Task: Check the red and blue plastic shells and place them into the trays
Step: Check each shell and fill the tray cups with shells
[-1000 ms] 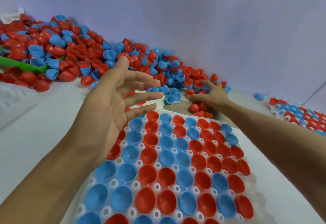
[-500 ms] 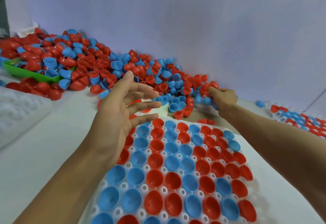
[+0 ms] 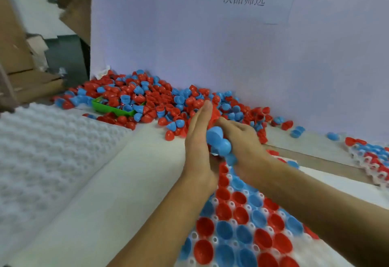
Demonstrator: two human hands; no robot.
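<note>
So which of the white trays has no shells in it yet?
The bumpy white tray on the left; the tray under the hands and the far-right tray hold red and blue shells.

Two hands meet in the middle, above the far end of a white tray (image 3: pixel 212 200). The left hand (image 3: pixel 199 140) stands flat with straight fingers, pressing against a bunch of shells. The right hand (image 3: pixel 242 138) curls around the same bunch from the other side. In the bunch are blue shells (image 3: pixel 219 141) in front and a red shell (image 3: pixel 214 113) behind. The tray below is full of red and blue shells sitting open side up in rows. A big pile of loose shells (image 3: pixel 147 98) lies along the white wall (image 3: pixel 210 46). A green scoop (image 3: pixel 109 108) sits in the pile. An empty bumpy white tray (image 3: pixel 46 151) lies on the left. Another filled tray (image 3: pixel 370 157) shows at the right edge.
</note>
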